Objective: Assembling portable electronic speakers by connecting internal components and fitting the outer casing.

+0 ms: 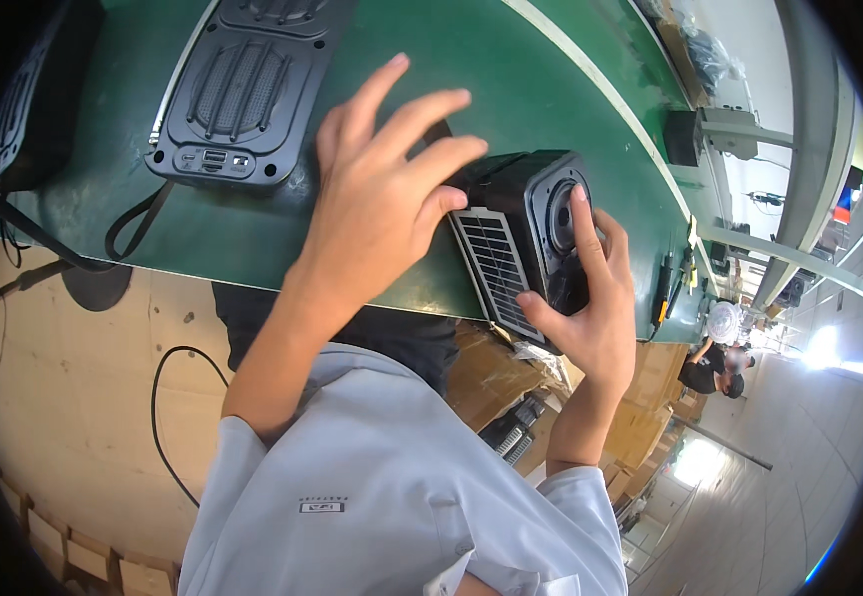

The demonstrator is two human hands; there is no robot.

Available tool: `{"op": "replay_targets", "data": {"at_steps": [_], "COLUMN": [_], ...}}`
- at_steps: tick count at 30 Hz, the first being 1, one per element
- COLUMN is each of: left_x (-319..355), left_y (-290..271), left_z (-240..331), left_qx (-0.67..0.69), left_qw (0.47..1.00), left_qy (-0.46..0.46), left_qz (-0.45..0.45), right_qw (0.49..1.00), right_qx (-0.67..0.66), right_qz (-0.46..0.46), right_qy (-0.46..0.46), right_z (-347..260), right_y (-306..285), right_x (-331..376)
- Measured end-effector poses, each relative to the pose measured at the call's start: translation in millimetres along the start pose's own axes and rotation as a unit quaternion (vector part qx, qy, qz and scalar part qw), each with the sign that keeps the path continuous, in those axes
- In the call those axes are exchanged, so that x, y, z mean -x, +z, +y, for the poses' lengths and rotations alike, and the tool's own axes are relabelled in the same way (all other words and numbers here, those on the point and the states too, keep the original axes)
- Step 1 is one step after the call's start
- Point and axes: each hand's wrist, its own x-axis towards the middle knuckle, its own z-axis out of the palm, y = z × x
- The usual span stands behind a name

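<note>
A black portable speaker (519,179) with a solar panel (496,260) on its side rests at the near edge of the green table. My right hand (598,298) grips its right end, thumb by the panel and index finger across the round driver. My left hand (372,189) is open with fingers spread over the table. Its thumb tip is at the panel's upper corner; whether it touches cannot be made out. Left of that hand lies another black speaker (238,94) with a grille, ports and a strap (142,221).
A third black speaker (39,99) stands at the far left of the green table (392,288). Hand tools (664,290) lie at the table's right. Cardboard boxes (640,427) sit below on the right. A black cable (156,407) hangs at lower left. Another person (715,370) is far right.
</note>
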Motion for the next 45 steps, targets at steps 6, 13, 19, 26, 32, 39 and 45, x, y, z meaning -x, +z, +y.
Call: {"op": "replay_targets", "data": {"at_steps": [6,13,19,26,32,39,45], "left_x": [-11,-4,-4,-2,2,0,-19], "left_y": [2,8,11,17,18,20,-2], "left_z": [-9,-9,-8,-3,-4,-1,-11], "left_qx": [0.029,0.034,0.011,-0.016,-0.012,0.012,-0.01], "left_qw": [0.995,0.997,0.995,0.993,0.996,0.999,0.989], "left_qy": [0.065,0.056,0.096,0.114,0.087,0.025,0.114], "left_qz": [-0.071,-0.035,-0.01,0.003,0.029,0.025,-0.097], "right_qw": [1.0,0.999,0.998,0.996,0.992,0.99,0.988], "right_qx": [0.011,0.043,0.046,-0.012,0.061,0.041,0.038], "right_qz": [-0.014,-0.027,-0.03,0.013,0.003,0.017,-0.001], "right_qy": [0.001,0.011,-0.009,-0.087,-0.115,-0.131,-0.146], "right_z": [-1,-4,4,-6,-18,-10,-4], "right_y": [-3,-3,3,11,20,20,17], "right_x": [-2,-2,-1,-20,-38,-43,-43]}}
